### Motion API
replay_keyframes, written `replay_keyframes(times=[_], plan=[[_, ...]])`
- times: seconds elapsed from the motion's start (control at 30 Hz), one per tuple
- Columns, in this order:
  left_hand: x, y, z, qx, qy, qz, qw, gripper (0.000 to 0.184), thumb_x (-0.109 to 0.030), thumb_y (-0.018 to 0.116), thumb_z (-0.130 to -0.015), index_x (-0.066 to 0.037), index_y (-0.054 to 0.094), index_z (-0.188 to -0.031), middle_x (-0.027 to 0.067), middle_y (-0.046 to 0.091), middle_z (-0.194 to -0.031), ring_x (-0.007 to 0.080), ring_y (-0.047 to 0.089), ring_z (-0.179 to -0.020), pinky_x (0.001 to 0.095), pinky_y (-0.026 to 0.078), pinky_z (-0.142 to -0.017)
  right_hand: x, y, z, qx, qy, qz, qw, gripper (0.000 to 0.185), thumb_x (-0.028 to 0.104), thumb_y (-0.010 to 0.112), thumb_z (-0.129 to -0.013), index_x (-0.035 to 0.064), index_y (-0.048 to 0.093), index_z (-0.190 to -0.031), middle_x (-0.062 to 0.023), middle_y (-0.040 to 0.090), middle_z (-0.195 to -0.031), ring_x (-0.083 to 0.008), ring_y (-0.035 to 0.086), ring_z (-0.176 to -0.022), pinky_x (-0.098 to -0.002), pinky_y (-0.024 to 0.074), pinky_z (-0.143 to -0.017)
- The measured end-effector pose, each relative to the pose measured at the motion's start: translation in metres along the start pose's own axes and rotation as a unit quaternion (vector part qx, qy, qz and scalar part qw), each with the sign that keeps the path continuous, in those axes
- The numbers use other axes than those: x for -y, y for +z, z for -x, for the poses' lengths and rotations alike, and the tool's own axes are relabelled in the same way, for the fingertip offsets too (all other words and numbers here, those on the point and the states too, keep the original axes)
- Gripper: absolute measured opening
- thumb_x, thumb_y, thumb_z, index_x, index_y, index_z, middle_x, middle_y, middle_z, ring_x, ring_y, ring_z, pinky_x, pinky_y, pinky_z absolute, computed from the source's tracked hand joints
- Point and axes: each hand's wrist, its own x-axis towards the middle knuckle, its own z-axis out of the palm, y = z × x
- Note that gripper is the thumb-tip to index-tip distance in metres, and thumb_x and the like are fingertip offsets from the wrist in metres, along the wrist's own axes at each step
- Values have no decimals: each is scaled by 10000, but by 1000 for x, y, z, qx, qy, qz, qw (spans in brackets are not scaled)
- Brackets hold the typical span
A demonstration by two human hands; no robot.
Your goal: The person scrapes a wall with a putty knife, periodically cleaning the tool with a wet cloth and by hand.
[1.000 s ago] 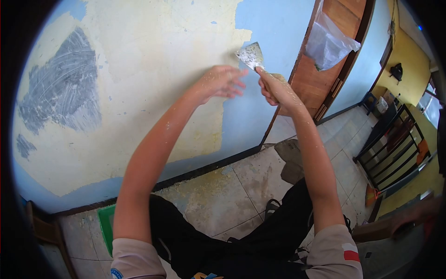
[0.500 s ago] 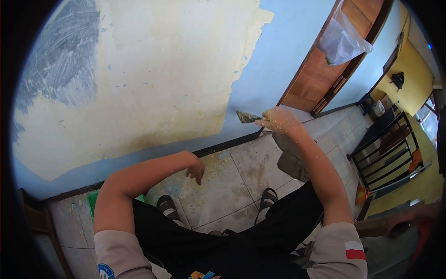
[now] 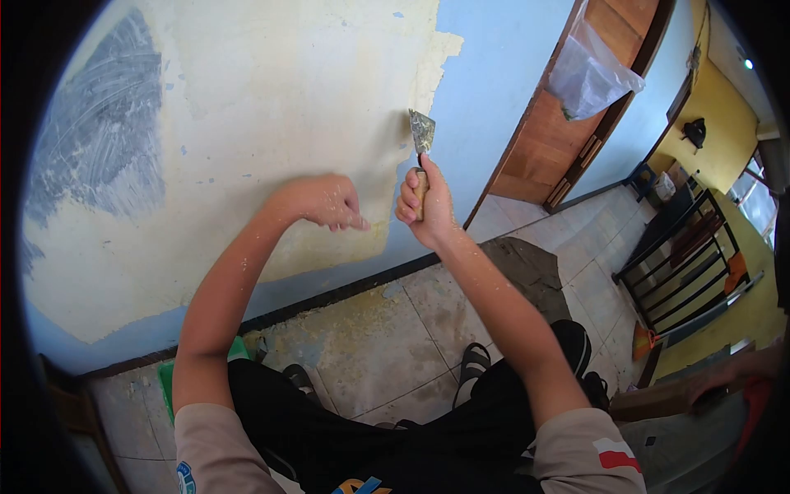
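Note:
My right hand [image 3: 429, 204] is wrapped round the wooden handle of a scraper [image 3: 423, 132], the thumb along the handle. The scraper's blade points up, flecked with pale paint, near the edge between the bare cream patch and the blue paint. I cannot tell whether it touches the wall [image 3: 288, 90]. To the left, my left hand [image 3: 325, 202] is raised before the cream patch, its fingers loosely bent and partly stretched, with nothing seen in them. Specks of paint cling to both arms.
Paint flakes litter the tiled floor [image 3: 378, 362] along the dark skirting. A dark cloth-like sheet [image 3: 527, 272] lies on the right. A green container [image 3: 167, 387] stands by my left leg. Beyond are a wooden door [image 3: 535, 156] with a plastic bag [image 3: 592, 74] and a dark slatted chair [image 3: 691, 255].
My right hand has swung up and left, turning the scraper from pointing left to pointing up. My left hand has risen from above the floor to before the wall.

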Motion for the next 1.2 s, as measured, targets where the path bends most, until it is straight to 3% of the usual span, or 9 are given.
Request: replay_keyframes(times=[0.03,0.07,0.13,0.23,0.37,0.47,0.73,1.17,1.2], plan=[[-8,-14,8,-86,-4,-18,996,463,-451,732,-827,9,742,-875,122,695,-713,204,674,-651,338,534,-618,-5,6,-6,5,-3,-5,1000,473,531,403,-1008,162,400,-713,18,323,-485,-146,304,-375,-294,270,-397],[-15,-22,12,-85,-7,-27,996,463,-451,732,-827,9,742,-875,122,695,-713,204,674,-651,338,534,-618,-10,12,-9,22,-2,-71,997,464,519,400,-1009,166,401,-708,18,316,-478,-147,301,-375,-295,267,-396],[-33,-37,14,-351,12,-18,936,445,-439,733,-818,5,737,-782,126,642,-608,217,643,-577,333,515,-598,-19,25,-12,45,-4,-147,988,444,486,392,-1013,175,403,-697,18,301,-467,-145,296,-374,-294,258,-395],[-65,-54,9,-386,-46,-53,920,445,-444,729,-815,-10,727,-714,123,617,-565,235,622,-538,340,508,-573,-24,44,-17,43,-30,-199,979,443,484,391,-1014,174,406,-698,18,305,-472,-142,291,-374,-290,253,-394],[-97,-60,-16,-376,-76,-79,920,462,-451,720,-819,-21,701,-653,111,588,-517,231,601,-502,355,495,-541,-30,61,-21,48,-21,-291,955,437,483,384,-1017,169,415,-714,12,318,-483,-146,289,-377,-289,255,-399],[-112,-59,-30,-355,-82,-90,927,426,-409,758,-800,11,722,-736,106,601,-551,188,535,-499,351,450,-524,-25,67,-19,53,-28,-319,946,435,483,352,-1025,175,406,-724,14,322,-487,-146,297,-388,-291,259,-407],[-118,-64,-57,-370,-71,-132,917,281,-191,759,-792,21,644,-648,126,588,-534,202,550,-477,344,456,-513,-10,73,-19,7,-32,-331,943,430,482,314,-1033,189,395,-729,17,335,-501,-146,318,-393,-298,275,-420],[-115,-65,-68,-410,-46,-116,904,303,-174,740,-834,29,608,-652,122,571,-518,189,556,-427,334,463,-490,-3,74,-35,98,-43,-396,912,440,505,263,-1045,199,384,-752,16,381,-554,-153,361,-409,-303,315,-427],[-118,-68,-67,-385,-68,-117,913,259,-167,728,-832,26,631,-688,142,604,-553,230,597,-471,360,496,-520,-2,75,-35,98,-36,-404,909,442,503,259,-1046,200,384,-748,20,384,-556,-151,358,-408,-299,317,-428]])
